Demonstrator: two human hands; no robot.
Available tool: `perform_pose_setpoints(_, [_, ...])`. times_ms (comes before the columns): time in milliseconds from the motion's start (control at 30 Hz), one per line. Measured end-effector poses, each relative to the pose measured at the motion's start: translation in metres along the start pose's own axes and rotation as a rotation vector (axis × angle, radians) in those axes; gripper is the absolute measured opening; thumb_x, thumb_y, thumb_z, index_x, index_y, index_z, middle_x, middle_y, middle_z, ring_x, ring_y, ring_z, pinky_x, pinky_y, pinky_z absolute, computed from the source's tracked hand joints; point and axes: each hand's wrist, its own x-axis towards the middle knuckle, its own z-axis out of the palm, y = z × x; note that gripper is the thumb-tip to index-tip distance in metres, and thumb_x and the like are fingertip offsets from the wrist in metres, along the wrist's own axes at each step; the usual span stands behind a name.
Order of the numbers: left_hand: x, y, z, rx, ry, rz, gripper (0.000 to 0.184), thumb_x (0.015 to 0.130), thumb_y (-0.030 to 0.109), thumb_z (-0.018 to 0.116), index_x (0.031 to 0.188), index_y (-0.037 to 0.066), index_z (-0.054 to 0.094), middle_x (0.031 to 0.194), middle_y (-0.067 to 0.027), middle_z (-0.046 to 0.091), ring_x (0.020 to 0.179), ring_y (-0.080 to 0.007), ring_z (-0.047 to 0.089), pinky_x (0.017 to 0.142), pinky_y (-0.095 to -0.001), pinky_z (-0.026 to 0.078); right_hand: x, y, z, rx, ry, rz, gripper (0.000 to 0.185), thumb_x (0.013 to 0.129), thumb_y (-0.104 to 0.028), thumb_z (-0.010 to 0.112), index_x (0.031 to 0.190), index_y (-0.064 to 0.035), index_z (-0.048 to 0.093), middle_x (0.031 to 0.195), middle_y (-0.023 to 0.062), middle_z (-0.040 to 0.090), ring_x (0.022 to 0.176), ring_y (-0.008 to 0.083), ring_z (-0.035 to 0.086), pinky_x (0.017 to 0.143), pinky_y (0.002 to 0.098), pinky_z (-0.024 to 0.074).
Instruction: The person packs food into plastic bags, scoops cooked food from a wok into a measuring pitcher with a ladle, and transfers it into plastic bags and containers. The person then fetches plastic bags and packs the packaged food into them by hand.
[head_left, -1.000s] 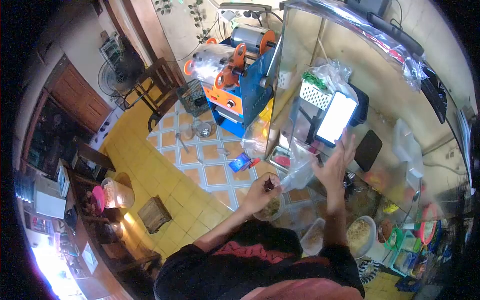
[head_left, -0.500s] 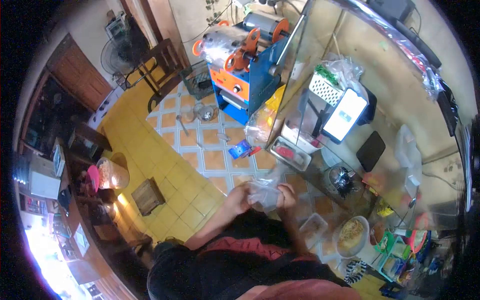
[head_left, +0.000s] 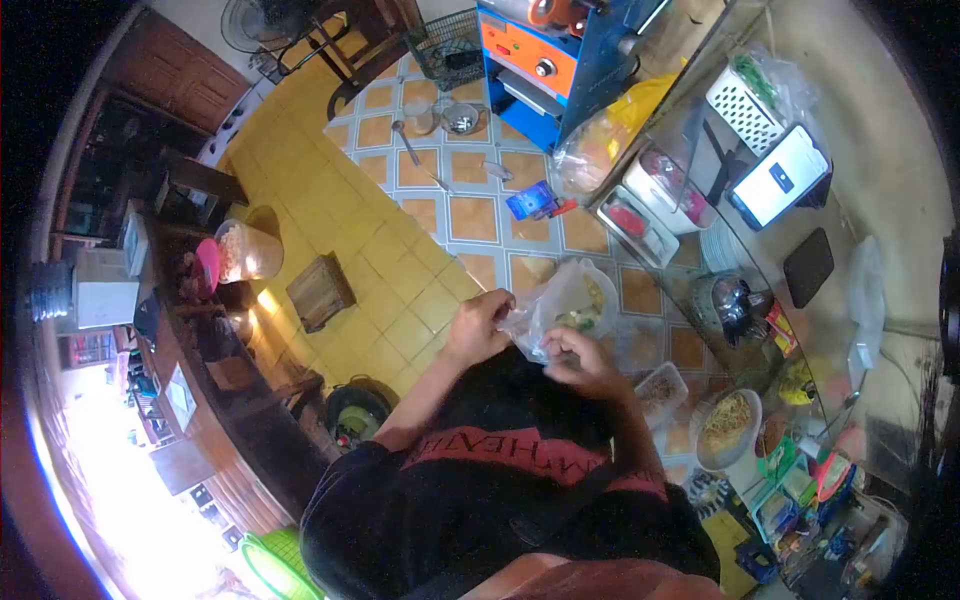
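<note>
A clear plastic bag [head_left: 532,322] is stretched between my two hands in front of my chest. My left hand [head_left: 478,326] pinches the bag's left edge, and my right hand [head_left: 582,362] grips its lower right edge with the fingers curled. Just behind the bag, on the tiled tabletop, a translucent white bowl [head_left: 603,280] holds food with green and yellowish pieces; the bag and my right hand partly cover it. To the right of my right hand sits a clear container [head_left: 662,392] with brownish contents.
A larger bowl of noodles [head_left: 726,428] stands at the right. A blue and orange sealing machine [head_left: 530,60] is at the back. Near it lie a small blue packet [head_left: 532,200] and a metal bowl [head_left: 460,119]. A lit phone [head_left: 782,178] leans by a white basket [head_left: 745,115].
The view has tilted down and shifted. The bag was bunched between my hands; now it is spread wider, and the bowl of food behind it has come into sight.
</note>
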Motion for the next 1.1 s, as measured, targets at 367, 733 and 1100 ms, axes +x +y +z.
perform_pose_setpoints(367, [0.012,-0.021,0.036,-0.026,0.438,-0.016,0.02,0.072,-0.007,0.06,0.09,0.001,0.053,0.083,-0.0124,0.056,0.072,-0.0243,0.057,0.062,-0.0309,0.045,0.031,0.03,-0.007,0.197,0.548,-0.24,0.017,0.086,-0.014,0.06,0.095,0.0,0.061,0.074,0.0024,0.06,0.068,0.0091,0.053,0.06,0.0243,0.0417])
perform_pose_setpoints(733, [0.07,-0.013,0.055,-0.977,0.31,-0.516,0.019,0.087,0.021,0.06,0.085,0.006,0.05,0.075,-0.002,0.054,0.066,-0.0101,0.05,0.06,-0.0259,0.042,0.046,0.069,-0.07,-0.153,0.617,-0.33,0.02,0.083,-0.015,0.065,0.097,-0.0026,0.061,0.083,0.005,0.061,0.074,0.0078,0.052,0.065,0.0247,0.0415])
perform_pose_setpoints(1100, [0.138,-0.076,0.1,-0.104,0.277,0.299,0.024,0.072,0.009,0.071,0.076,0.003,0.048,0.082,-0.0083,0.056,0.075,-0.0201,0.054,0.065,-0.0306,0.044,0.078,0.059,-0.148,-0.821,0.655,-0.418,0.015,0.082,-0.004,0.055,0.095,0.0,0.059,0.093,0.0137,0.062,0.089,0.0263,0.06,0.079,0.034,0.045])
